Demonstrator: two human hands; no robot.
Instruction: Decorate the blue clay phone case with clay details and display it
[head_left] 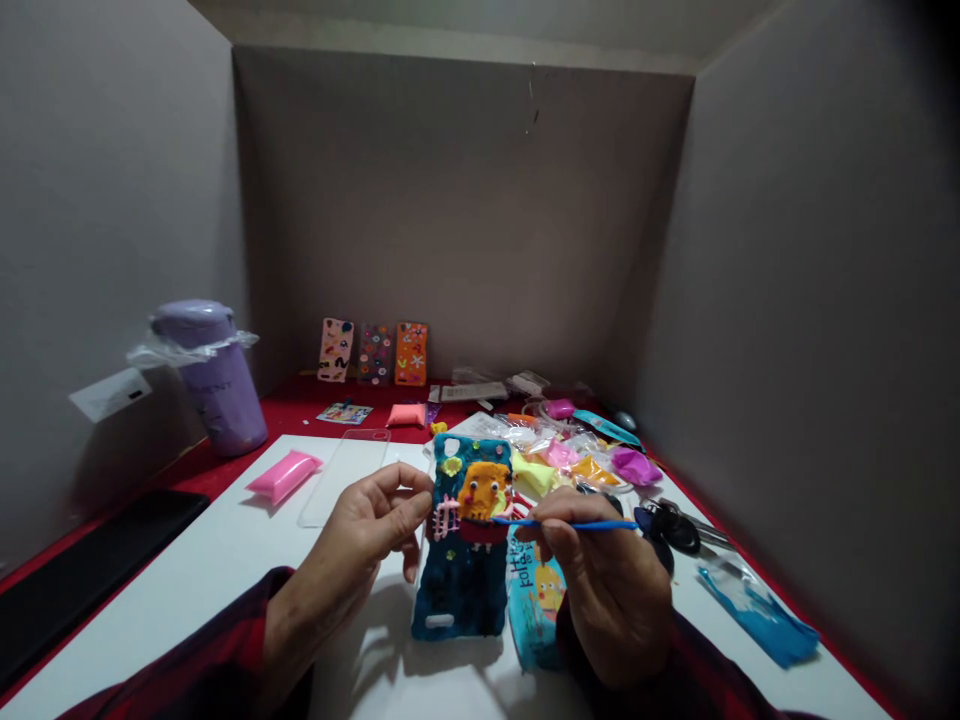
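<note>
The phone case stands nearly upright at the near middle of the worktop (187, 610), its back (463, 590) coated in teal clay. You have your left hand (375, 525) closed around its left edge, while your right hand (611, 590) pinches a blue tool (592, 525) whose tip meets the lower part of the orange figure (484, 480). That figure already has eyes and a red band (480, 532) beneath it, with a pink lattice (445, 518) at its left and small yellow-green bits around. The upper half looks largely built up; the lower half is mostly plain teal, so any decoration there seems not yet done. Just right lies a printed turquoise packet (534, 630); left, a transparent case (337, 500) is bare. Farther off, three decorated cases (375, 355) look finished, leaning against the far wall (465, 220).
</note>
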